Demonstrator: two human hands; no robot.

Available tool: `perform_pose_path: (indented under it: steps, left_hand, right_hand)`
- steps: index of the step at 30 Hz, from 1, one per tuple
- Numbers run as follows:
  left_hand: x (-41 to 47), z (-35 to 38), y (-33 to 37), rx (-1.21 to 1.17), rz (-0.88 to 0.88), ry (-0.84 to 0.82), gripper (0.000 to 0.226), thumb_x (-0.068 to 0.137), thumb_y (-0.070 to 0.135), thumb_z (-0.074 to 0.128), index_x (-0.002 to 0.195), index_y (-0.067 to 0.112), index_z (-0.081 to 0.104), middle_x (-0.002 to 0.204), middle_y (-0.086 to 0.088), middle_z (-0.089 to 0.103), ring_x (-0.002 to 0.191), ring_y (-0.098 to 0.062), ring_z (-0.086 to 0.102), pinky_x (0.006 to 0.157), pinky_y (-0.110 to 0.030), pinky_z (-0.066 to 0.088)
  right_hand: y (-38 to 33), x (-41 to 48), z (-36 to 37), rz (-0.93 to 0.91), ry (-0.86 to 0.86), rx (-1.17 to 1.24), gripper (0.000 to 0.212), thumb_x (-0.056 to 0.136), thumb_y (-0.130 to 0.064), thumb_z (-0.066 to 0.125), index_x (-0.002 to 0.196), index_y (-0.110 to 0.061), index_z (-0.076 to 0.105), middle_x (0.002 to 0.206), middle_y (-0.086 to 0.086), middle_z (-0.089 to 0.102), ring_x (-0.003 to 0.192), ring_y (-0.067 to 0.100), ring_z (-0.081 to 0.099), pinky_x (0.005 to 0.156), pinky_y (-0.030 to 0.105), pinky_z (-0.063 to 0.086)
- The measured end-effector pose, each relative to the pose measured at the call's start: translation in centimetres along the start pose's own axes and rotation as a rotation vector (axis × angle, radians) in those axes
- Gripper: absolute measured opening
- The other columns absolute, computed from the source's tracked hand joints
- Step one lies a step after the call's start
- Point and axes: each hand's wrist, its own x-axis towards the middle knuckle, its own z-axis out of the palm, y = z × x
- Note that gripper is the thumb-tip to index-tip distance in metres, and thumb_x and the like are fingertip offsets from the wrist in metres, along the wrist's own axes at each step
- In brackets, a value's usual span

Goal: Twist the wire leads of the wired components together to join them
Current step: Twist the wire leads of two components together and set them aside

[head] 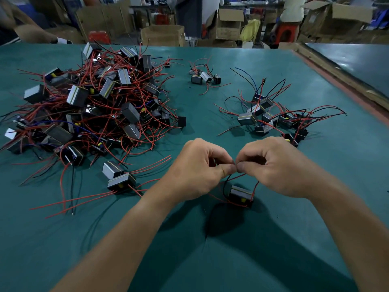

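My left hand (197, 167) and my right hand (273, 165) meet thumb to thumb above the green table (210, 239), each pinching wire ends between thumb and forefinger. Thin red and black leads (226, 182) run down from the pinch to a small black wired component (241, 196) with a yellow stripe. It hangs just above the table under my hands and throws a shadow below. The pinched wire tips are hidden by my fingers.
A big tangled pile of wired components (90, 106) fills the left of the table. Two components (119, 177) lie beside my left forearm. A smaller cluster (271, 119) sits to the right, another (204, 75) farther back. Cardboard boxes (162, 35) stand beyond the table.
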Motion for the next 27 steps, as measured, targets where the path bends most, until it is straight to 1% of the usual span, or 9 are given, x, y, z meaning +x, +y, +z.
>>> perform_pose_path:
  steps: [1, 3, 6, 10, 14, 16, 18, 21, 27]
  left_hand:
    - [-0.1, 0.0, 0.0, 0.054, 0.051, 0.015, 0.013, 0.081, 0.011, 0.076, 0.071, 0.018, 0.075, 0.049, 0.016, 0.055, 0.045, 0.0, 0.04, 0.048, -0.01, 0.031]
    - [-0.1, 0.1, 0.0, 0.143, 0.138, 0.037, 0.007, 0.08, 0.013, 0.076, 0.074, 0.017, 0.077, 0.053, 0.015, 0.058, 0.047, -0.002, 0.045, 0.05, -0.009, 0.031]
    - [-0.1, 0.2, -0.2, 0.113, 0.096, 0.037, 0.01, 0.082, 0.014, 0.076, 0.073, 0.019, 0.076, 0.051, 0.016, 0.058, 0.046, -0.001, 0.045, 0.05, -0.01, 0.033]
    - [0.2, -0.1, -0.1, -0.051, -0.081, 0.027, 0.021, 0.086, 0.011, 0.073, 0.067, 0.021, 0.071, 0.052, 0.011, 0.058, 0.046, -0.002, 0.042, 0.049, -0.019, 0.038]
    - [0.4, -0.3, 0.2, -0.207, -0.219, 0.009, 0.027, 0.089, 0.008, 0.069, 0.064, 0.018, 0.068, 0.049, 0.008, 0.058, 0.039, -0.004, 0.039, 0.044, -0.017, 0.033]
    - [0.3, -0.4, 0.4, -0.249, -0.253, -0.015, 0.027, 0.09, 0.007, 0.068, 0.065, 0.017, 0.068, 0.049, 0.007, 0.059, 0.038, -0.003, 0.038, 0.042, -0.015, 0.032]
    - [0.3, -0.5, 0.4, -0.28, -0.268, -0.031, 0.028, 0.09, 0.007, 0.067, 0.064, 0.017, 0.068, 0.05, 0.005, 0.058, 0.038, -0.004, 0.038, 0.042, -0.014, 0.031]
    - [0.3, -0.5, 0.5, -0.296, -0.276, -0.037, 0.03, 0.091, 0.007, 0.066, 0.063, 0.018, 0.068, 0.05, 0.004, 0.058, 0.038, -0.005, 0.038, 0.042, -0.014, 0.032]
    - [0.3, -0.6, 0.4, -0.291, -0.257, -0.05, 0.027, 0.091, 0.007, 0.066, 0.066, 0.016, 0.069, 0.05, 0.005, 0.058, 0.039, -0.004, 0.04, 0.043, -0.014, 0.033]
  right_hand:
    - [-0.1, 0.2, -0.1, 0.052, -0.053, 0.064, 0.021, 0.086, -0.013, 0.067, 0.067, -0.022, 0.067, 0.057, 0.003, 0.052, 0.053, 0.011, 0.041, 0.056, 0.037, 0.038]
    - [-0.5, 0.5, -0.2, 0.155, -0.15, 0.243, 0.03, 0.086, -0.012, 0.065, 0.057, -0.021, 0.064, 0.057, 0.01, 0.045, 0.057, 0.016, 0.04, 0.059, 0.037, 0.039]
    - [-0.2, 0.6, 0.1, 0.231, -0.164, 0.368, 0.038, 0.09, -0.008, 0.062, 0.054, -0.02, 0.062, 0.057, 0.006, 0.045, 0.056, 0.015, 0.043, 0.058, 0.03, 0.044]
    - [0.5, 0.2, 0.5, 0.076, 0.036, 0.226, 0.018, 0.083, -0.016, 0.074, 0.068, -0.019, 0.065, 0.055, -0.005, 0.055, 0.052, 0.008, 0.045, 0.052, 0.028, 0.041]
    - [0.6, 0.1, 0.4, -0.059, 0.138, 0.218, 0.007, 0.076, -0.02, 0.073, 0.077, -0.024, 0.067, 0.067, -0.005, 0.064, 0.061, 0.013, 0.06, 0.062, 0.033, 0.054]
    - [0.5, 0.1, 0.3, -0.092, 0.155, 0.207, 0.01, 0.077, -0.017, 0.074, 0.077, -0.025, 0.069, 0.069, -0.007, 0.065, 0.063, 0.011, 0.063, 0.067, 0.037, 0.055]
    - [0.6, 0.0, 0.2, -0.102, 0.148, 0.185, 0.016, 0.079, -0.011, 0.078, 0.077, -0.025, 0.071, 0.072, -0.008, 0.066, 0.069, 0.015, 0.064, 0.071, 0.04, 0.055]
    - [0.6, 0.0, 0.1, -0.121, 0.145, 0.191, 0.016, 0.079, -0.008, 0.079, 0.078, -0.023, 0.074, 0.074, -0.006, 0.066, 0.071, 0.018, 0.064, 0.072, 0.045, 0.053]
    - [0.4, 0.0, 0.1, -0.145, 0.14, 0.184, 0.013, 0.082, -0.01, 0.076, 0.078, -0.021, 0.073, 0.073, -0.006, 0.065, 0.072, 0.019, 0.063, 0.071, 0.042, 0.052]
